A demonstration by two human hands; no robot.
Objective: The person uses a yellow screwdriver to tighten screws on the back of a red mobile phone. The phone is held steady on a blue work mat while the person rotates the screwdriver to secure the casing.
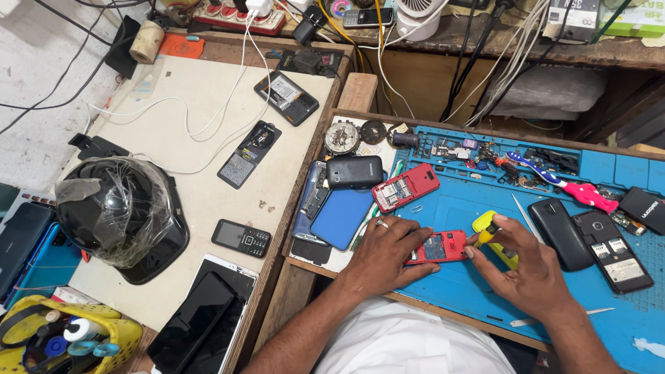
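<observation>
1. The left hand [389, 251] lies flat on the blue mat [471, 291], fingers pressing down on the left end of a red phone [438, 248] with its back cover off (circuit side up).
2. The right hand [528, 273] is closed around a yellow-handled screwdriver [488, 232]; its tip end points toward the right edge of the red phone, though the exact contact point is hidden by the fingers.
3. The red phone sits near the front of the mat, between the two hands, which are close together but not touching.
4. A second red phone [406, 187], also opened, lies further back on the mat, just behind the left hand.
5. To its left: a black phone [354, 172] resting above a blue cover [341, 218].
6. Right of the right hand: two dark phones [589, 242] side by side, one showing its empty battery bay.
7. A pink-handled tool [589, 195] lies among small parts at the back of the mat.
8. On the pale bench [208, 208] to the left: a wrapped black helmet [118, 211], a small keypad phone [241, 238], white cables [187, 114].
</observation>
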